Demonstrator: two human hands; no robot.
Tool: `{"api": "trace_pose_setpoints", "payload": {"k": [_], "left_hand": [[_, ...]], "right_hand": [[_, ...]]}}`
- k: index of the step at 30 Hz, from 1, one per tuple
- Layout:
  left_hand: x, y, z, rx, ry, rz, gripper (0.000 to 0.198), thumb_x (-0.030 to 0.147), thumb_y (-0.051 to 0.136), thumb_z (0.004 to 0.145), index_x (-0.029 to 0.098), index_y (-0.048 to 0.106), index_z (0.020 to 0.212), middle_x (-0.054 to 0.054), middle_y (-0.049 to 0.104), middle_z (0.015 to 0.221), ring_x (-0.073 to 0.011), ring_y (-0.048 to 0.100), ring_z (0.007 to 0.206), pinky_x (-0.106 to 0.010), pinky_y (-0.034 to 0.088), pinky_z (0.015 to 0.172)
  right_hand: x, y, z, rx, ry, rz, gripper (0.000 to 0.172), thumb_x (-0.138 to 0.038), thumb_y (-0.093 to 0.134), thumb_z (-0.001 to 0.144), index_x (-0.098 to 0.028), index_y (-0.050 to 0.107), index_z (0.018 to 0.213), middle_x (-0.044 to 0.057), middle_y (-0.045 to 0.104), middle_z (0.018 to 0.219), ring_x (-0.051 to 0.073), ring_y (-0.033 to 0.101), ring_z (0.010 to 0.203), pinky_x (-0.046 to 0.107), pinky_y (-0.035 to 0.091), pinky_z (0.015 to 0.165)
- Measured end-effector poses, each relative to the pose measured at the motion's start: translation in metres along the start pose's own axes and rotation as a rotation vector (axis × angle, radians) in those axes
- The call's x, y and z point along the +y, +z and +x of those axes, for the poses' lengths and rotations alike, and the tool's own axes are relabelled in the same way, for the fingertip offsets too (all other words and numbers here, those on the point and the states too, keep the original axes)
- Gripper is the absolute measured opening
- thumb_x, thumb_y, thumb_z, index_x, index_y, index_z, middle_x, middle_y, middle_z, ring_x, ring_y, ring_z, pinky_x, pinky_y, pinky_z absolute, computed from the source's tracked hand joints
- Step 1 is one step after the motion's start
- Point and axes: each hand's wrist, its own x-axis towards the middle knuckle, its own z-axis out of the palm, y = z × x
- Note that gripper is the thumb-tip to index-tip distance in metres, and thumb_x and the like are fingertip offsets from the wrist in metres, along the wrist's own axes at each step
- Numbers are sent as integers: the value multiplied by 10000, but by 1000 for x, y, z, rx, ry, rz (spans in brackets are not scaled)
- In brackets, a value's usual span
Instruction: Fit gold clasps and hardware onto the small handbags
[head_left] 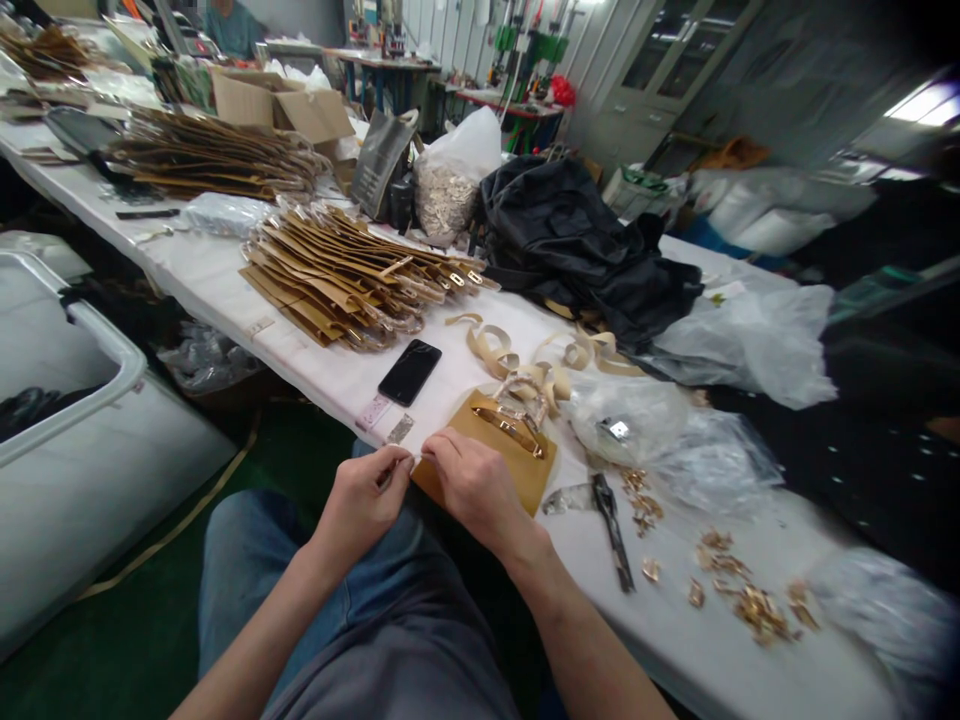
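Note:
At the table's front edge, my left hand (367,495) is closed in a pinch, its fingertips almost meeting those of my right hand (480,487). Something small and whitish shows between the fingertips, too little to name. My right hand is also closed in a pinch and rests over the near corner of a tan-brown bag panel (469,425). On that panel lies a brown strap (510,432) with gold-coloured metal ends, beside a plastic-wrapped handle (534,395). A black phone (410,371) lies just beyond my hands.
Stacked brown panels (337,280) lie at the back left. Curled beige tape (491,350), a clear plastic bag (630,420), a black-handled tool (613,535) and loose gold-coloured fittings (761,610) are to the right. Black fabric (570,235) is heaped behind. A white bin (97,440) stands left.

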Motion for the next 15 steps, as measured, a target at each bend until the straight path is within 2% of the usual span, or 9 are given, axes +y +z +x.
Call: {"api": "trace_pose_setpoints", "payload": {"k": [3,6,10,13,15], "left_hand": [[-3,1,0,35,120,125,241,271,613,1130,222,763,948,-22,706,785,-157,654,683,-282,512,706],[-2,5,2,120,163,135,217,243,639,1113,225,760,933,-28,736,813,-162,689,706,-291,541,733],[5,14,2,217,119,71,175,269,692,1097,231,812,975,-21,779,833,-167,709,685,-304,561,703],[6,19,0,209,40,42,238,327,687,1108,245,827,933,-5,721,739,-169,646,616,-312,509,611],[1,21,-3,190,61,71,240,311,675,1115,246,825,939,-9,724,748,-169,651,626,-310,505,614]], "right_hand": [[-1,2,-2,4,2,13,157,-144,541,1178,-224,668,1133,73,738,1029,239,700,917,355,530,829],[-6,9,-7,76,18,70,150,-153,541,1184,-224,666,1140,73,745,1036,231,715,908,352,545,831],[-13,19,-17,225,70,142,129,-170,535,1194,-236,643,1169,77,753,1054,230,736,942,355,572,846],[-15,21,-23,275,85,154,123,-179,532,1194,-245,634,1175,77,750,1040,235,740,942,362,586,837],[-15,19,-26,257,82,143,137,-180,517,1198,-243,636,1172,75,748,1035,233,736,925,364,588,828]]}}
